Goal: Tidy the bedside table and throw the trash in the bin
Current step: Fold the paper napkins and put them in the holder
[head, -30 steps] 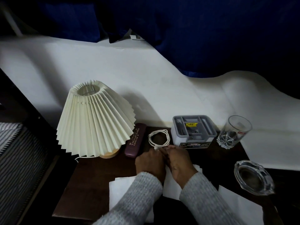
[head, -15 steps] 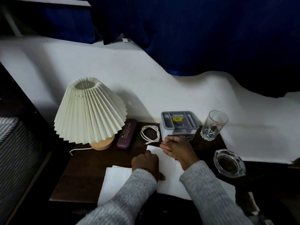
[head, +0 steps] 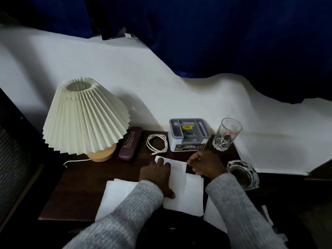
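The left hand (head: 156, 174) is lying palm down on the middle paper sheet (head: 185, 191). Its fingers are stretched out flat and pressing near the sheet's far edge, the thumb is spread toward the near side, and it is gripping nothing. The right hand (head: 206, 164) is sitting at the far right corner of the same sheet with its fingers curled in. I cannot tell whether it is pinching that corner or only resting against it.

The middle paper sheet is lying on the dark wooden desk (head: 80, 186), running from the centre toward the near edge. A second sheet (head: 115, 194) is lying to its left by the near edge, partly under the left sleeve. A third sheet (head: 213, 215) is showing at the near right corner, partly under the right sleeve.

Along the far edge, a pleated lamp (head: 84, 115) is standing at the far left corner, and a dark glasses case (head: 130, 146) is lying just beside its base. To the right of the case are a coiled white cable (head: 156, 142) and a grey-and-white organiser box (head: 188, 134). A drinking glass (head: 227, 134) is standing upright at the far right corner. A glass ashtray (head: 242, 175) is sitting at the right edge, just beside the right wrist.
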